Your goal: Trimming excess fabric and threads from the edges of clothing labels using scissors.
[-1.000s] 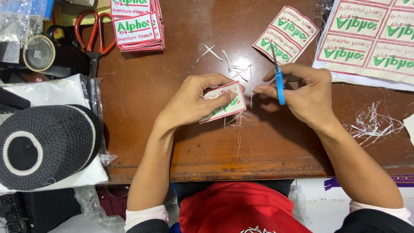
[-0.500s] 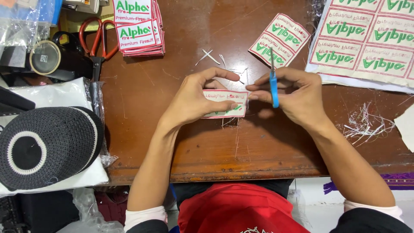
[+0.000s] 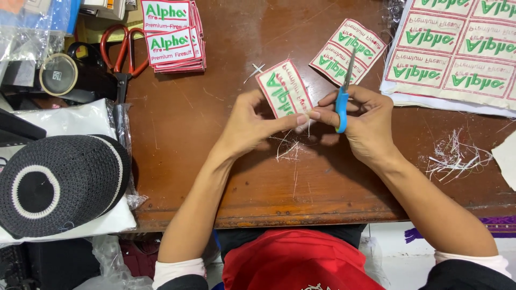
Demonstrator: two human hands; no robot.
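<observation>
My left hand (image 3: 252,121) pinches a white embroidered patch (image 3: 284,89) with green lettering and a red border, held tilted upward above the brown table (image 3: 177,161). My right hand (image 3: 363,121) grips a small blue-handled thread snipper (image 3: 343,96), blade pointing away from me, and its fingertips touch the patch's lower corner. Loose white threads (image 3: 287,147) lie on the table just under both hands.
A stack of finished patches (image 3: 172,35) sits at the back left beside red-handled scissors (image 3: 124,51). Two joined patches (image 3: 349,48) and an uncut patch sheet (image 3: 457,51) lie at the back right. Thread scraps (image 3: 454,156) are at the right. A black knitted cap (image 3: 56,182) rests at the left.
My left hand has turned the patch from lying flat and sideways to standing upright, further from me. My right hand with the snipper has stayed close beside it.
</observation>
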